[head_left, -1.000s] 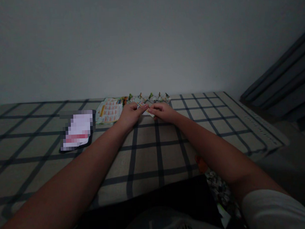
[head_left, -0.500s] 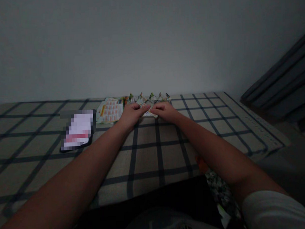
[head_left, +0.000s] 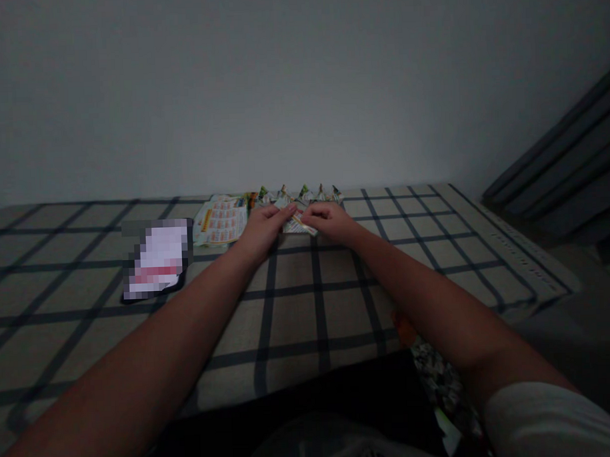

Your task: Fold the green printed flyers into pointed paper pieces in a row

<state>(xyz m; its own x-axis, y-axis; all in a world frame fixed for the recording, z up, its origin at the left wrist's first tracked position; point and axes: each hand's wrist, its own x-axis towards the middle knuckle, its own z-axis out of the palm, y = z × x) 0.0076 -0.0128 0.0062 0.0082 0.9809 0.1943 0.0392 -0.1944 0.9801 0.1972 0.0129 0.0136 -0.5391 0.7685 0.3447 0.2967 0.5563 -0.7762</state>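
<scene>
Between my two hands is a small piece of printed paper, with folded edges and a pale, lined face. My left hand pinches its left side between thumb and fingers. On the opposite side, the thumb and fingers of my right hand are closed at the paper's edge. Just behind my hands stands a row of several small folded paper shapes with pointed tops. My fingers hide part of the paper and the lower parts of some shapes.
A stack of printed leaflets lies left of my left hand. Nearer on the left is a phone with a blurred screen. A checked cloth covers the surface, which ends at a pale wall. Grey curtain folds hang at right.
My left thumb has shifted slightly up on the paper, and more of the paper's face shows between my hands. The right hand stays nearly in place.
</scene>
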